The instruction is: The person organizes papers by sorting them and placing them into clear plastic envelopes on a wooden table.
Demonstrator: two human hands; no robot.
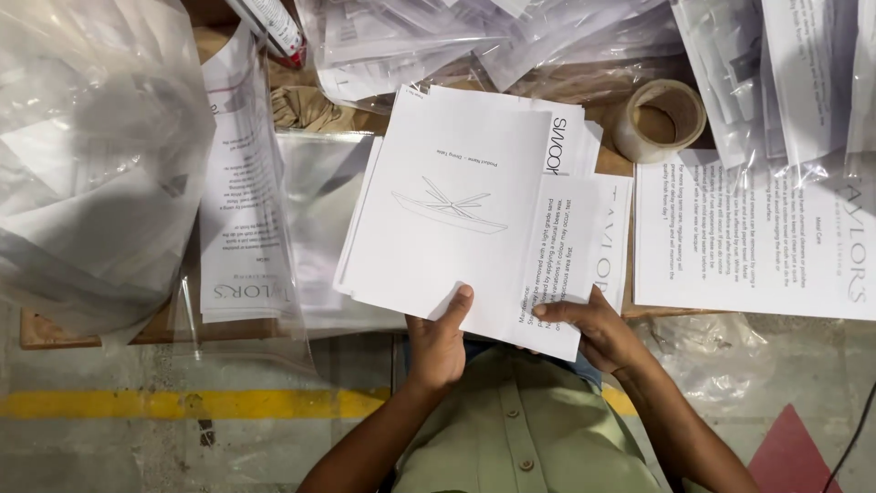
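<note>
A: Holding the sheets [456, 219] from their near edge, both hands sit at 6 o'clock of the stack. Confirm grip.

B: Left hand [438, 342] pinches the bottom edge, thumb on top at the drawing page, fingers hidden under it. Right hand [598, 329] pinches the folded leaflet [558, 274] at its lower corner, index finger laid flat along the paper.

A: Orientation of the stack?

B: Long axis runs roughly 6 to 12, tilted slightly toward 1 o'clock. The stack extends away from the hands and hangs over the bench edge [55, 336]. Both hands are equally near; the right is closer to the leaflet.

A: Obstructions?

B: Tape roll [659, 119] at 1 o'clock, just beside the top right corner. Bagged sheets [242, 201] lie at 9 o'clock; a large printed page [757, 237] lies at 3 o'clock, near the leaflet. Plastic bags [429, 46] crowd 12 o'clock. Open room exists only at 6 o'clock, toward the body.
</note>
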